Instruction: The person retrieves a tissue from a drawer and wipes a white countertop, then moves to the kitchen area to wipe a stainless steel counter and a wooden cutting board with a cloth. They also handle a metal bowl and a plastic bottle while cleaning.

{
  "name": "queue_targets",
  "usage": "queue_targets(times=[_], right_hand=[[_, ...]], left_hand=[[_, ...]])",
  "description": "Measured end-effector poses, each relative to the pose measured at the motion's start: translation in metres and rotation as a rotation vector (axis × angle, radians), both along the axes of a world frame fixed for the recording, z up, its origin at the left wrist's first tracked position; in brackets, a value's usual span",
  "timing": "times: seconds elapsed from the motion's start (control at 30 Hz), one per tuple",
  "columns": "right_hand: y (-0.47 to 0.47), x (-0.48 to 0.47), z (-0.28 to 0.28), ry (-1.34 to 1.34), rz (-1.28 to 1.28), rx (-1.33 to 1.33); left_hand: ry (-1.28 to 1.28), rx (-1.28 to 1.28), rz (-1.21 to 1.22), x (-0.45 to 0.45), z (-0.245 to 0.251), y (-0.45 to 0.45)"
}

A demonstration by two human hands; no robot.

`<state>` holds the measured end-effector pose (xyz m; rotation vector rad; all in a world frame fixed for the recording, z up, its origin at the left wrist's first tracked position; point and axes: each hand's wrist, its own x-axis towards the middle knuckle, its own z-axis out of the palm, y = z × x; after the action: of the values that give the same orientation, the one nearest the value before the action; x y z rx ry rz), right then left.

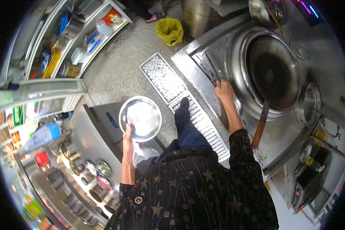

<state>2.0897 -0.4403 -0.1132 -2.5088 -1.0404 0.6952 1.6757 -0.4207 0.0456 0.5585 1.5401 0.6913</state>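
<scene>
My left hand (pixel 128 141) holds a shallow round metal bowl (pixel 143 118) by its rim, with the thumb over the edge. The bowl's shiny inside faces up and shows strong glare. Below it hangs a crumpled white cloth or plastic bag (pixel 143 154); whether my fingers hold that too is hidden. My right hand (pixel 225 91) is closed around the end of thin metal tongs (pixel 212 66), just over the slotted strip at the stove's front edge. Beside that hand, a wok (pixel 273 72) with a wooden handle (pixel 259 130) rests in the large steel burner ring (pixel 235 66).
A lidless yellow-lined bin (pixel 169 31) and another person's foot (pixel 153 17) are at the far end. Metal floor grating (pixel 164 77) runs along the stove. A steel counter (pixel 89 135) with several bowls stands on the left, near glass-fronted shelves (pixel 97 37). Another metal bowl (pixel 309 103) sits behind the wok.
</scene>
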Motion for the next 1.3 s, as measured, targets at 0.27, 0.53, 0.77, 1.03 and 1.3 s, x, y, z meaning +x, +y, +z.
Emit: queue_targets(times=[0.27, 0.53, 0.77, 1.03, 1.3], right_hand=[[0.017, 0.006, 0.002, 0.139, 0.122, -0.171], [-0.011, 0.009, -0.004, 0.216, 0.099, -0.047], [-0.008, 0.008, 0.017, 0.467, -0.205, 0.023], [0.031, -0.006, 0.107, 0.834, -0.352, 0.341], [0.120, -0.036, 0.168, 0.970, -0.195, 0.399]], left_hand=[[-0.042, 0.064, -0.130, 0.006, -0.014, 0.127], [0.010, -0.087, -0.284, 0.027, -0.023, 0.191], [0.041, -0.148, -0.565, 0.062, 0.001, 0.258], [0.022, -0.072, -0.890, 0.100, 0.024, 0.279], [-0.093, 0.068, -0.805, 0.085, 0.039, 0.283]])
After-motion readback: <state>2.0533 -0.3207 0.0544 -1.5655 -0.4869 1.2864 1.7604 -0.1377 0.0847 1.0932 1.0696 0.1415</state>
